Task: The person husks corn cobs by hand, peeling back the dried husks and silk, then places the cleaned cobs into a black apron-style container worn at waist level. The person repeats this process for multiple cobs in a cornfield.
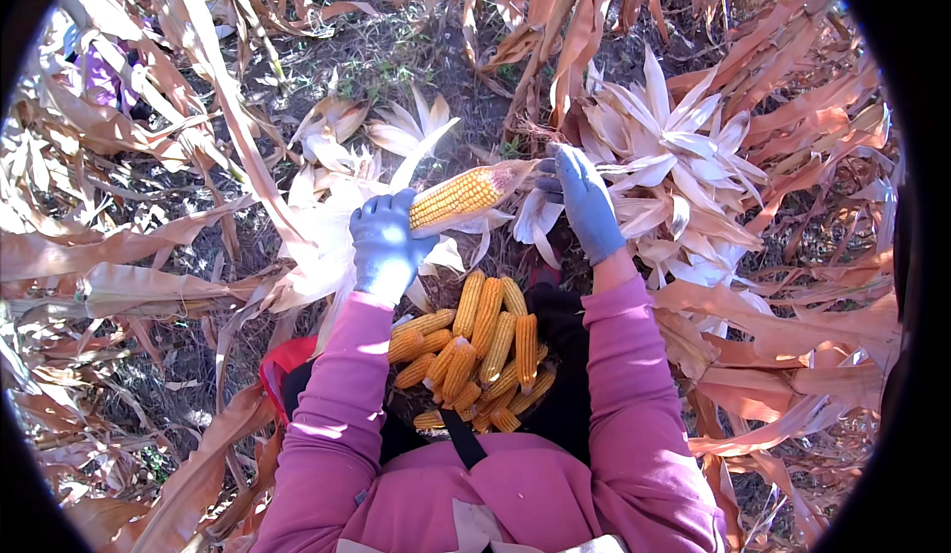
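Observation:
Gloved in grey, my left hand (388,245) grips the lower end of a partly husked ear of corn (457,200). Its yellow kernels face up, and pale husk still lies along its lower side and tip. My right hand (583,200), in a matching glove, closes on the husk (524,170) at the tip, with brown corn silk (541,133) sticking out above the fingers. The right fingertips are partly hidden. Between my legs lies a pile of bare corn cobs (487,330), yellow to orange.
Empty pale husks (669,152) are heaped at the right, with more husks (334,144) at the left. Dry corn stalks and leaves (223,92) crowd both sides. Something red (286,367) lies by my left leg. Purple clothing (108,74), probably another person's, shows through leaves at upper left.

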`<state>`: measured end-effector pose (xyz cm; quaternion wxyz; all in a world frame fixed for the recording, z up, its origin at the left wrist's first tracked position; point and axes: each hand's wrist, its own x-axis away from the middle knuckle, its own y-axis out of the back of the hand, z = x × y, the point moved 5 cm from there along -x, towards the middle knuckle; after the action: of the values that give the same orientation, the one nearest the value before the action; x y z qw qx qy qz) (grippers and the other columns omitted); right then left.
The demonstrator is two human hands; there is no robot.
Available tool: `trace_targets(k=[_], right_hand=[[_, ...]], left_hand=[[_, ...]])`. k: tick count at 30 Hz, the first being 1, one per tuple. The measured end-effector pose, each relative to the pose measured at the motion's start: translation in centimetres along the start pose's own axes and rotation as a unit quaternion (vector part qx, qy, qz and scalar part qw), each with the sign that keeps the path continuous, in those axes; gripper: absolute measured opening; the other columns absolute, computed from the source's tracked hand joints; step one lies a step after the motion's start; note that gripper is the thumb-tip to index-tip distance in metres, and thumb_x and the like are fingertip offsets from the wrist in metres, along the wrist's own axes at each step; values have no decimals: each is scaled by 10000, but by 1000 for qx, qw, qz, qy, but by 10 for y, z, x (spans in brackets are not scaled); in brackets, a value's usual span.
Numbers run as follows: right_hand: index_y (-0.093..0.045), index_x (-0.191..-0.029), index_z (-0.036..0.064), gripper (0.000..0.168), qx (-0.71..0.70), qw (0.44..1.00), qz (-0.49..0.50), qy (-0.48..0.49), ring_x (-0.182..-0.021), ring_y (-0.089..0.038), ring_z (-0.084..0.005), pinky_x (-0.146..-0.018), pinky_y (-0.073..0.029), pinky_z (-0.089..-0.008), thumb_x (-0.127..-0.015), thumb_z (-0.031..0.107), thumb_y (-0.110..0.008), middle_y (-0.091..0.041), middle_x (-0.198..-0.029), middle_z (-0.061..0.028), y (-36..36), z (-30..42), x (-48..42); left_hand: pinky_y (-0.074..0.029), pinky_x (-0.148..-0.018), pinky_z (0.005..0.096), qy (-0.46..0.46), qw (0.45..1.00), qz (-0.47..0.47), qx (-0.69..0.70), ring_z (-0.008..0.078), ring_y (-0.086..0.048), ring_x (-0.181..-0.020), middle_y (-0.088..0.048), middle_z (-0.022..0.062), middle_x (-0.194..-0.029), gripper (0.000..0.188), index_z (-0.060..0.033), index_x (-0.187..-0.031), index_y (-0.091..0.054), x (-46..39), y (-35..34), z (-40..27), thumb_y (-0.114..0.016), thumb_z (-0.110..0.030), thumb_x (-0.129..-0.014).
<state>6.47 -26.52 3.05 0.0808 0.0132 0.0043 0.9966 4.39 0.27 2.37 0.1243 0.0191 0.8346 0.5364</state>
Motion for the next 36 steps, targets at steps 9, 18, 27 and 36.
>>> trace_targets(k=[9, 18, 27, 36], right_hand=[[-613, -921, 21, 458, 40, 978, 155, -135, -557, -568, -94, -516, -458, -216, -997, 438, -440, -613, -691, -41, -45, 11, 24], [-588, -962, 59, 328, -126, 978, 126, -113, -536, -539, -84, -493, -431, -215, -1002, 363, -470, -579, -691, -6, -53, 22, 32], [-609, -938, 59, 284, -359, 910, 122, -168, -574, -577, -121, -503, -460, -244, -997, 312, -495, -600, -726, -27, -76, 5, 33], [-583, -1111, 29, 299, -305, 922, 198, -136, -871, -589, -97, -775, -493, -249, -991, 296, -520, -604, -973, -13, -91, -9, 43]], left_hand=[[-406, -927, 438, -23, 999, 20, 21, 319, -567, -1047, -625, 133, -1035, 660, -82, -1177, -577, 0, -2, -2, -825, -315, -612], [-423, -966, 421, -2, 970, 90, 227, 362, -567, -1073, -604, 182, -1134, 741, -29, -1245, -537, 2, -15, -1, -831, -308, -625], [-386, -1028, 335, 73, 718, 272, 637, 202, -472, -1212, -473, 126, -1331, 1014, 11, -1430, -280, 15, -39, -31, -751, -549, -728], [-439, -925, 278, 122, 710, 96, 687, 134, -548, -1042, -569, 66, -1169, 572, 11, -1350, -420, 5, -30, -19, -670, -223, -892]])
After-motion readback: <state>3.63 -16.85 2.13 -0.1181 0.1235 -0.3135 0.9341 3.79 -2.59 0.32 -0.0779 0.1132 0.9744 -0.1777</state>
